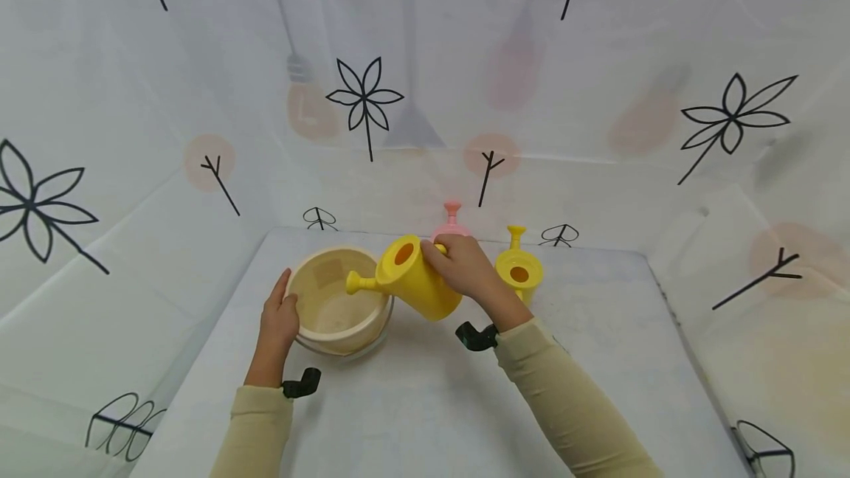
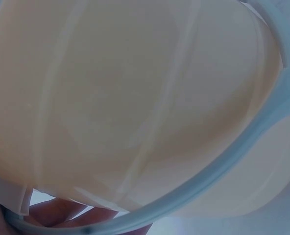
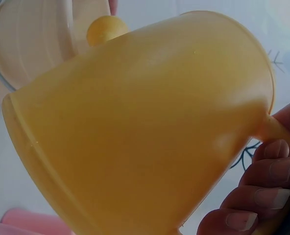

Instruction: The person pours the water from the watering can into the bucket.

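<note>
My left hand [image 1: 279, 319] holds the left side of a cream bucket [image 1: 340, 336], which stands tilted, its mouth facing up and toward me. In the left wrist view its ribbed wall [image 2: 110, 88] fills the picture, with a grey-blue bail handle [image 2: 208, 181] across it and fingertips [image 2: 98, 215] behind that handle. My right hand [image 1: 468, 264] grips a yellow watering can [image 1: 428, 290] by its handle. The can leans left, its spout [image 1: 361, 282] over the bucket's mouth. Seen from the right wrist, curled fingers [image 3: 267, 171] wrap the handle beside the can's smooth body.
Behind my right hand stands a pink watering can [image 1: 452, 212], partly hidden. A second yellow watering can [image 1: 520, 271] is just right of it, its lower part behind my wrist. Printed cloth walls [image 1: 412, 190] enclose the white table [image 1: 412, 411] at the back and sides.
</note>
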A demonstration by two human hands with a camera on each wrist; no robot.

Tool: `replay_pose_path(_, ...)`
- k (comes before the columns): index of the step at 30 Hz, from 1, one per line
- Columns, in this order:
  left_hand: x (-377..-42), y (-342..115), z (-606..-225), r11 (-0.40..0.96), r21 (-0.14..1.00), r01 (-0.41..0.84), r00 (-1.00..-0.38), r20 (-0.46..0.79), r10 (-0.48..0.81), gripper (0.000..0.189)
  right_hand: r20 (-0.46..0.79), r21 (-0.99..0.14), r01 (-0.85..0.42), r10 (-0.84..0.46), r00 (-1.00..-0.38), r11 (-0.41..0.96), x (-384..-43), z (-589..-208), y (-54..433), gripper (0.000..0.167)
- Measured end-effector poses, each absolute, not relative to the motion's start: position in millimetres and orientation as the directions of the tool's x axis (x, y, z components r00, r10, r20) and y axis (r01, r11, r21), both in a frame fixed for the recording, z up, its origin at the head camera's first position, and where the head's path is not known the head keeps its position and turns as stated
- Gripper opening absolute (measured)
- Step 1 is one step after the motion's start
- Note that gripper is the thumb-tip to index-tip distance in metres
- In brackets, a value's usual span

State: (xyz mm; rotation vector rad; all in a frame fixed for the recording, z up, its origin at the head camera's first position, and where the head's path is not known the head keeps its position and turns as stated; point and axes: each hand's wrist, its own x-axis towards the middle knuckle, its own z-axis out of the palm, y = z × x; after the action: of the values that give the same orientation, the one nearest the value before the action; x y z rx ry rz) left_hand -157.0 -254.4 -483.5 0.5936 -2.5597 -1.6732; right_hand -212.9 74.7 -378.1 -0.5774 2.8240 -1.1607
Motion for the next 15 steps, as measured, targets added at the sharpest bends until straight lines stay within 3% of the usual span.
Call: replay_pose_path(15, -156.5, -254.2, -483.4, 0.339, 0.892, -0.298, -0.926, -0.184, -0.328, 0.055, 0.108, -0.638, -0.351, -0.373, -0.922, 0.685, -215.8, -374.3, 68.4, 0.044)
